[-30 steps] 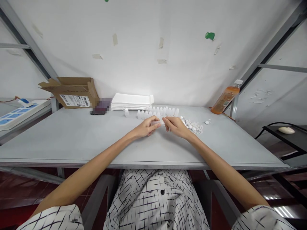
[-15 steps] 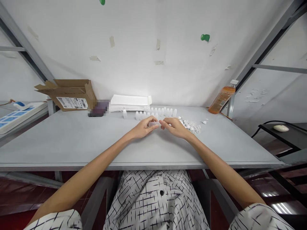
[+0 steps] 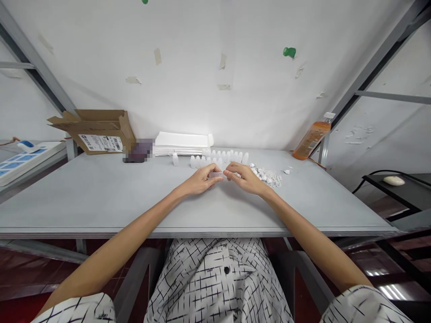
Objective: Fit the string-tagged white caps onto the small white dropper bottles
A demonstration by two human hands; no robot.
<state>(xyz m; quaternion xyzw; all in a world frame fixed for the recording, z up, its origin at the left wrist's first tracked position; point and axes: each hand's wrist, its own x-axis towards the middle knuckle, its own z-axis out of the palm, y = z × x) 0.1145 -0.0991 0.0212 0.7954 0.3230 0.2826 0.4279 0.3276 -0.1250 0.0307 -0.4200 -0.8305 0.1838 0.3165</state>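
My left hand (image 3: 202,178) is closed around a small translucent plastic bottle (image 3: 215,175), which lies sideways with its end pointing right. At that end, the thumb and fingers of my right hand (image 3: 243,176) are pinched together and touch the bottle; anything between them is hidden. Behind my hands, several similar bottles (image 3: 202,161) stand upright in rows, with a single bottle (image 3: 175,159) apart on the left. To the right of my right hand is a loose pile of small white plastic caps and rings (image 3: 269,176).
A stack of white flat boxes (image 3: 182,144) lies by the wall, with a blurred dark object (image 3: 138,151) and an open cardboard box (image 3: 101,132) to its left. An orange drink bottle (image 3: 311,139) leans at the back right. The grey tabletop's front edge (image 3: 215,234) crosses before me.
My right fingertips have closed in slightly on the bottle's end. My left hand keeps its hold, and the things on the table are unmoved.
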